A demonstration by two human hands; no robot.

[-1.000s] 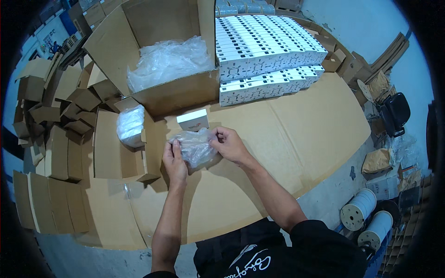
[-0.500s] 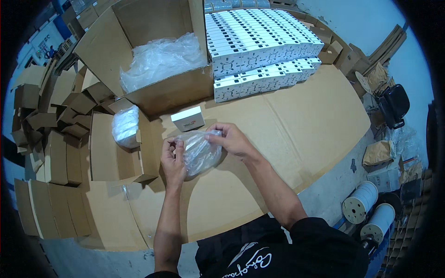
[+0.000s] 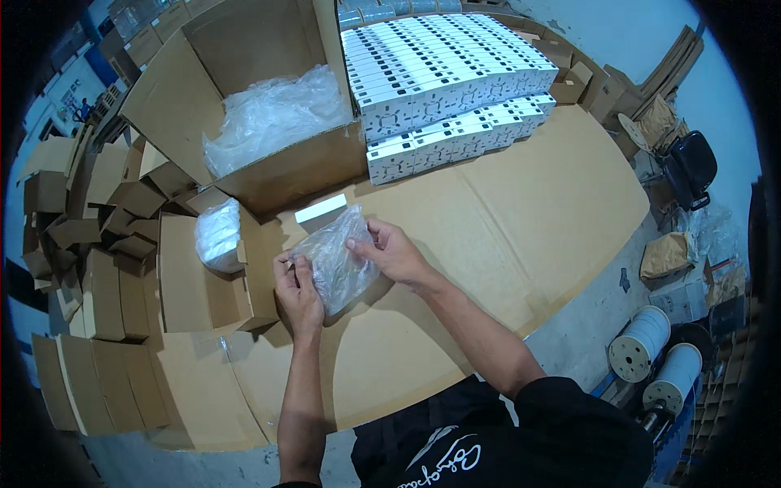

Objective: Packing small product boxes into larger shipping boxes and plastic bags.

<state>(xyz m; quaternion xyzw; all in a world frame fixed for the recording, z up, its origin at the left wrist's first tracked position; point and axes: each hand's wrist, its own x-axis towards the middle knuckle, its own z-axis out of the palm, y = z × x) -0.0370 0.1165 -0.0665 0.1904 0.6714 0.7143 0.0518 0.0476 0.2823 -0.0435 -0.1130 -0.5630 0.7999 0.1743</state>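
Fingers [image 3: 286,268] of the left hand [image 3: 298,294] pinch one edge of a clear, crinkled plastic bag [image 3: 335,264]; the right hand [image 3: 394,254] closes on the opposite edge, holding it just above the cardboard-covered desk [image 3: 521,203]. Just beyond the bag lies a small white box [image 3: 320,209]; further beyond, an open carton [image 3: 244,98] holds more limp film.

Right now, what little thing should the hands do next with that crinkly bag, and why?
Probably lower the clear plastic bag toward the small white box lying just beyond it. Both the left hand and right hand already grip the bag above the cardboard sheet.
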